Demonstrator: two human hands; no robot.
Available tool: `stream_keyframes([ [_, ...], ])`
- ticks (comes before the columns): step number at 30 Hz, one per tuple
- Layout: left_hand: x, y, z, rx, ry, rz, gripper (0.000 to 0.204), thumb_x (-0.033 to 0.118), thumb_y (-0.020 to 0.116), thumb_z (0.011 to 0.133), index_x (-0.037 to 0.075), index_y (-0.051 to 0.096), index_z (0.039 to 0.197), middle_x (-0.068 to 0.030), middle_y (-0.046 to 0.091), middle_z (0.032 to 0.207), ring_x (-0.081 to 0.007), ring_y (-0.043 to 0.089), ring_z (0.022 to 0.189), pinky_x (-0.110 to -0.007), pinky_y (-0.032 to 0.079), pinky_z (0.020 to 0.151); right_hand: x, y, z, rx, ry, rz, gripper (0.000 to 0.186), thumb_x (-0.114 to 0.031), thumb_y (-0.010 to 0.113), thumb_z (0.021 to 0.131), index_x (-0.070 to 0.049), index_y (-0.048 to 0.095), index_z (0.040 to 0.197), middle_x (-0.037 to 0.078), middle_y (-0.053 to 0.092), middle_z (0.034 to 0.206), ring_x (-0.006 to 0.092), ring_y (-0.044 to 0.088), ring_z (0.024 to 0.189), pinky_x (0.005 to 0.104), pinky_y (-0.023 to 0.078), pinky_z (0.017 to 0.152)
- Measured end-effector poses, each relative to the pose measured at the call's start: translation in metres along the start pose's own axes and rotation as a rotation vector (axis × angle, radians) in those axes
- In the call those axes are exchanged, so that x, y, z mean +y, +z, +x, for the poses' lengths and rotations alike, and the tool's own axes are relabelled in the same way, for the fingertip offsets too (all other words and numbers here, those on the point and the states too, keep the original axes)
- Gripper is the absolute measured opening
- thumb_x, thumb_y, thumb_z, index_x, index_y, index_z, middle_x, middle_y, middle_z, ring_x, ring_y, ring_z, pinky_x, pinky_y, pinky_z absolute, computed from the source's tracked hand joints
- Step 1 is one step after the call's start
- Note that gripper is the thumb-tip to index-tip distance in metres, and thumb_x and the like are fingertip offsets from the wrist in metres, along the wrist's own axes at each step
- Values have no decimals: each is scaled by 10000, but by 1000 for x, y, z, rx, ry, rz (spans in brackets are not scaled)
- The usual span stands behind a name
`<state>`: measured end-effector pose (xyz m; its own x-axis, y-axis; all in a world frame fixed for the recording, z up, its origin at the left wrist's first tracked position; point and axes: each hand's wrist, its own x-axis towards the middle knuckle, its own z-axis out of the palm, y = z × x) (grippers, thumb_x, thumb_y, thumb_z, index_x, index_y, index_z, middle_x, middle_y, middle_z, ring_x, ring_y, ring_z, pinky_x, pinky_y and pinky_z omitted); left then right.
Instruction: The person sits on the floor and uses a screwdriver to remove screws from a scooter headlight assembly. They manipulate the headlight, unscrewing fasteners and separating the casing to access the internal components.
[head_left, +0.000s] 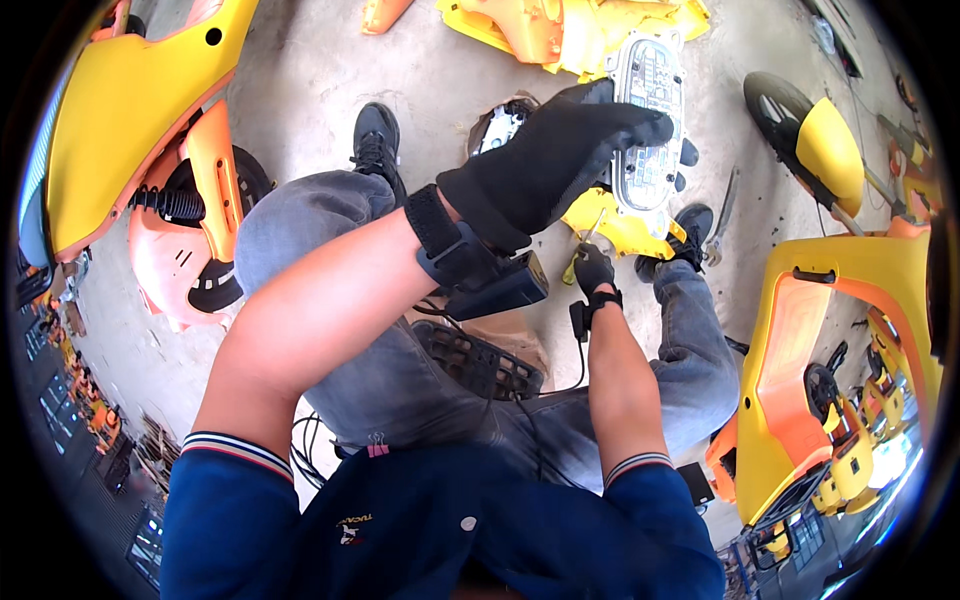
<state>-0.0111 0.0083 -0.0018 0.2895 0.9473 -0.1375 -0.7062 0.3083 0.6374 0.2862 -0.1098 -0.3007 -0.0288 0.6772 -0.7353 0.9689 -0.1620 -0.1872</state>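
My left hand [570, 145], in a black glove, is closed round an oblong silver-grey housing [650, 85] with rounded ends and screws along its rim. The thumb lies across its face and fingertips show past its right edge. Lower down, my right hand [594, 268], also gloved in black, grips a screwdriver [569, 272] by its yellow handle. The shaft points up and away, toward a yellow plastic panel [628, 228] on the floor below the housing. The tip does not show clearly.
A wrench [722, 218] lies on the concrete right of my foot. Yellow and orange scooter body parts [575, 35] lie ahead. A yellow scooter [150, 110] stands left, another [840, 270] right. A round part [497, 128] sits behind my left hand. Cables hang near my lap.
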Motion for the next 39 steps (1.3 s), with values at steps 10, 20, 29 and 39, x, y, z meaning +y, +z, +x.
stream_keyframes([
  [10,5,-3,-16,-83,193,418,423,277,395,1074,-44,490,1333,-227,585,1318,-303,587,1237,-386,471,1050,-4,18,9,-38,106,-106,440,-278,641,822,-216,658,1257,204,664,1193,400,617,1127,461,491,976],
  [20,23,19,-15,80,-110,-87,385,190,484,1030,-54,481,1328,-226,617,1262,-314,619,1185,-414,487,1036,-15,3,-15,240,42,35,311,-183,712,767,-130,598,1051,220,622,1030,416,620,984,494,505,870],
  [29,22,22,-15,21,-122,-286,389,130,536,974,-49,481,1315,-244,636,1194,-364,659,1095,-457,520,985,-16,-25,-31,152,193,102,474,-151,628,819,-203,563,1285,282,546,1219,435,600,1091,448,495,949],
  [39,19,13,-19,56,-94,-105,421,157,535,988,-62,457,1340,-244,639,1177,-352,682,1054,-438,540,966,-10,14,29,102,60,249,502,-172,608,879,-151,512,1371,230,657,1200,395,626,1125,455,500,953],
])
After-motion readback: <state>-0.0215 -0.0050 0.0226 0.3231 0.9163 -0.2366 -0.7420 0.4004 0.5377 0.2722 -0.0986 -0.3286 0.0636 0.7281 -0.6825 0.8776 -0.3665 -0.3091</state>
